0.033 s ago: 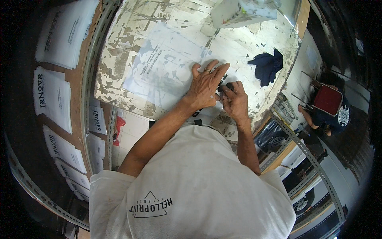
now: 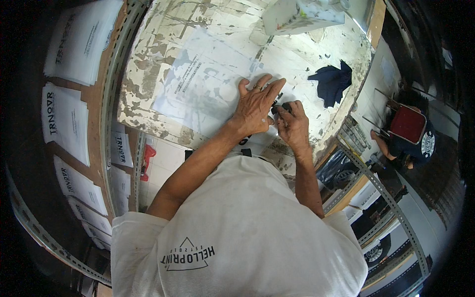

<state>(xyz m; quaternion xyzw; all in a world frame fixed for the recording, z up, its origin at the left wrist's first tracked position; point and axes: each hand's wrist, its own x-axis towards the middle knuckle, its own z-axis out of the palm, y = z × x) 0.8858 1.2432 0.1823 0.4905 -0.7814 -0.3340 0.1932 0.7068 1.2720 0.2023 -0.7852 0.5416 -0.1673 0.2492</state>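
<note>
A large translucent sheet (image 2: 210, 81) with black print lies on the worn, paint-flaked table (image 2: 141, 106). My left hand (image 2: 253, 109) lies flat on the sheet's right part, its fingers stretched out and a ring on one of them. Close beside it, my right hand (image 2: 294, 126) has its fingers bent in a pinch around a small black object (image 2: 285, 107), whose kind I cannot make out. Black print on the sheet shows between the two hands. Farther right lies a crumpled dark blue cloth (image 2: 334, 85).
A whitish, paint-stained plastic container (image 2: 304, 20) stands at the table's far edge. Shelves on the left hold stacks of printed sheets (image 2: 69, 123). At right is a slotted metal rack (image 2: 381, 188). Beyond it, a person in dark clothes (image 2: 420, 143) is by a red seat (image 2: 408, 123).
</note>
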